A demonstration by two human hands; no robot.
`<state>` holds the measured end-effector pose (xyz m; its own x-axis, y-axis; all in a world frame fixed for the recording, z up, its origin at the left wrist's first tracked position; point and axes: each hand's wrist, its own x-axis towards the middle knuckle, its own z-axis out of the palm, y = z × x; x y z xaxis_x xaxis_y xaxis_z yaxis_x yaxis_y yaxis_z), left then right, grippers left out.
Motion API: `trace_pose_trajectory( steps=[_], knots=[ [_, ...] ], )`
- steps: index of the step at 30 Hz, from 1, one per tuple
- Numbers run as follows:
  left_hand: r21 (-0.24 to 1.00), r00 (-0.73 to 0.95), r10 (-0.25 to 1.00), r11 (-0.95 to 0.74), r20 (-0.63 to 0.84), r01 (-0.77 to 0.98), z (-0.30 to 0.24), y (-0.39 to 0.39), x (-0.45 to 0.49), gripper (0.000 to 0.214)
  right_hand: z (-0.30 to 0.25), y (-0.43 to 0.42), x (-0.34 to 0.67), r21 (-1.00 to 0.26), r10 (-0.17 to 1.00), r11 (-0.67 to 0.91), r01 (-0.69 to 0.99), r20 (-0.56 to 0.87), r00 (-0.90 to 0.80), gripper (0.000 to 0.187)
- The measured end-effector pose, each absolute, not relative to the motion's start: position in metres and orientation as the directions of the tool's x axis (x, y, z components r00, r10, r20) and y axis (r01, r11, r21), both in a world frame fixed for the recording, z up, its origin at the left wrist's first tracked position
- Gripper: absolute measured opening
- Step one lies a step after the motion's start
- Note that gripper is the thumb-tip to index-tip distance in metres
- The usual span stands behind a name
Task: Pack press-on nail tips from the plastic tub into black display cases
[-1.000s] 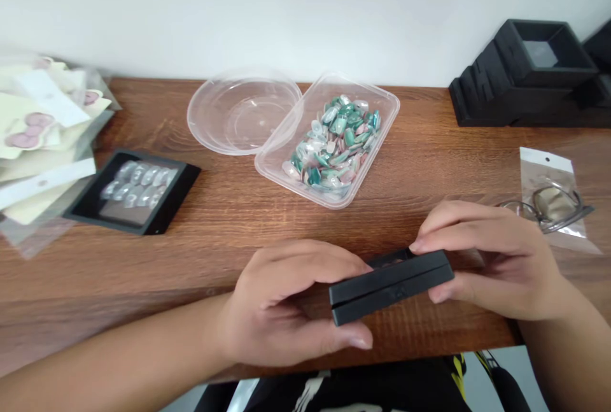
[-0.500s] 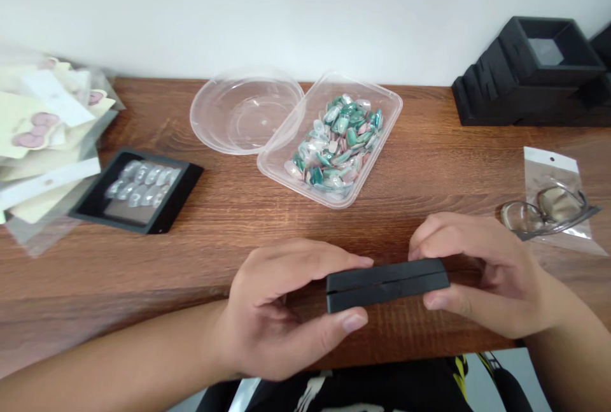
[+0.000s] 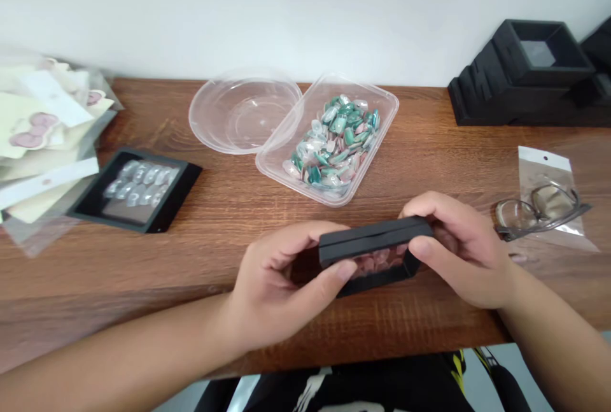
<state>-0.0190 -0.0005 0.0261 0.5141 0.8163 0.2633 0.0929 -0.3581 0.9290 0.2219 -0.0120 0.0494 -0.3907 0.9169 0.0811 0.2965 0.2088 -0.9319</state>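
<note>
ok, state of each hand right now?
Left hand: closed, gripping the black case by its left end.
Right hand: closed, gripping its right end.

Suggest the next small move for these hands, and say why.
Probably squeeze the black case gently: the left hand and right hand grip its opposite ends, and a dark seam runs along its upper edge. Whether its halves fully meet there is hard to tell, so pressing might seat them.

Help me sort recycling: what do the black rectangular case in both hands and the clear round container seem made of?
The black rectangular case: probably matte plastic, given its crisp edges and dull surface. The clear round container: likely glossy plastic; the brown, wood-grained tabletop shows through and highlights streak it.
</note>
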Motion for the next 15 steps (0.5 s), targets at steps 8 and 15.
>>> trace_pose_trajectory(
  steps=[8, 15],
  knots=[
    [0.997, 0.629, 0.774, -0.081, 0.072, -0.015, 0.023, 0.000, -0.005, 0.024, 0.044, -0.011, 0.215, -0.988, 0.918, -0.148, 0.042, -0.153, -0.367, 0.027],
    [0.994, 0.589, 0.802, -0.107, 0.101, -0.024, 0.020, 0.003, -0.008, 0.022, 0.042, -0.011, 0.220, -0.995, 0.911, -0.089, 0.037, -0.096, -0.401, 0.021]
  ],
)
